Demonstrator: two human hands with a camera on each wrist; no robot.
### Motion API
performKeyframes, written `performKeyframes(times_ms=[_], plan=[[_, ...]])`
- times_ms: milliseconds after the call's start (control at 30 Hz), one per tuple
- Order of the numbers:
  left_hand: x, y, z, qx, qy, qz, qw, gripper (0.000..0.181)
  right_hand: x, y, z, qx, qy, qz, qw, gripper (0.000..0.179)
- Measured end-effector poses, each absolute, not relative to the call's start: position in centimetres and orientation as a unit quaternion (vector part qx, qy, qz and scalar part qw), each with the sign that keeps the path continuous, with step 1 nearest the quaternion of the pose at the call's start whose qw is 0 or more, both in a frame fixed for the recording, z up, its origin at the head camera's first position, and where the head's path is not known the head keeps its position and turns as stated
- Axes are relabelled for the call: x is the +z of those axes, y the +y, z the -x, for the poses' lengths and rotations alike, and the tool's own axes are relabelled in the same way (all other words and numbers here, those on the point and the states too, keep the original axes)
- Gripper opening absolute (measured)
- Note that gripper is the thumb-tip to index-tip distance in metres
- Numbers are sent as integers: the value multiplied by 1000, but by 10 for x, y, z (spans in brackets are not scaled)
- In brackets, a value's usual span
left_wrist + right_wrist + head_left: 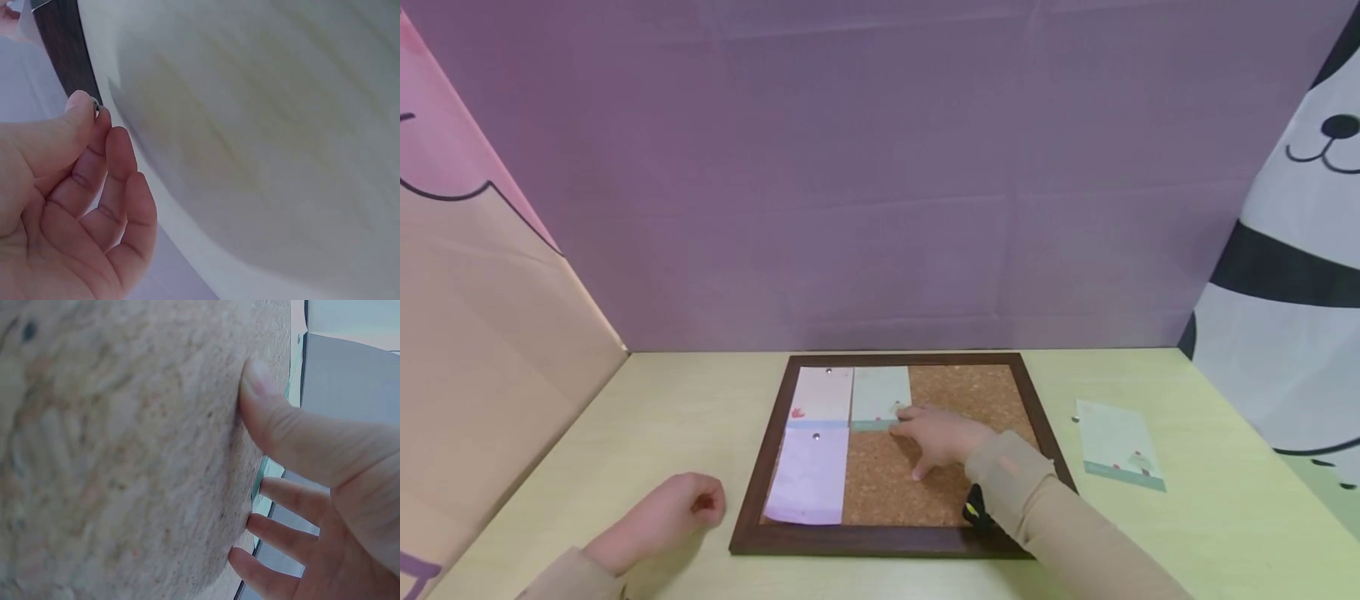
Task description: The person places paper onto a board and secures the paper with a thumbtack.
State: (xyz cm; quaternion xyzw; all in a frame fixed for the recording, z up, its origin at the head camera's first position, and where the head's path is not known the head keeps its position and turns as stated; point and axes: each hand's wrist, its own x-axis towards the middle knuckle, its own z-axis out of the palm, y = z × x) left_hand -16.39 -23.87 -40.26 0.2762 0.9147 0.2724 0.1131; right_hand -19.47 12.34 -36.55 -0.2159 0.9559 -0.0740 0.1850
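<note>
A corkboard [895,483] in a dark wooden frame lies on the table. My right hand [943,435] reaches over it, fingers spread, fingertips on the lower right corner of a white note sheet [877,392] with a green strip. In the right wrist view the thumb [275,415] is extended along the cork. Left of the board, my left hand [681,508] pinches a small silver thumbtack [95,107] between thumb and index finger. A pink-white sheet [822,393] and a lilac sheet [808,479] on the board's left side each have a tack near the top.
Right of the board lies another green-striped note sheet [1116,437] on the table [1195,533], with a small silver tack [1075,419] at its left edge. A purple cloth [880,183] rises behind the table, and printed cloths stand at both sides.
</note>
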Motion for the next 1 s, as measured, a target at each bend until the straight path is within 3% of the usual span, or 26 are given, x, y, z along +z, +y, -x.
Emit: performKeyframes(times_ms=[600, 1000], plan=[[-393, -197, 180, 332, 920, -207, 12, 10, -368, 126, 196, -79, 955, 218, 183, 69], [-394, -192, 184, 370, 912, -175, 23, 5, -370, 126, 197, -86, 956, 210, 187, 69]])
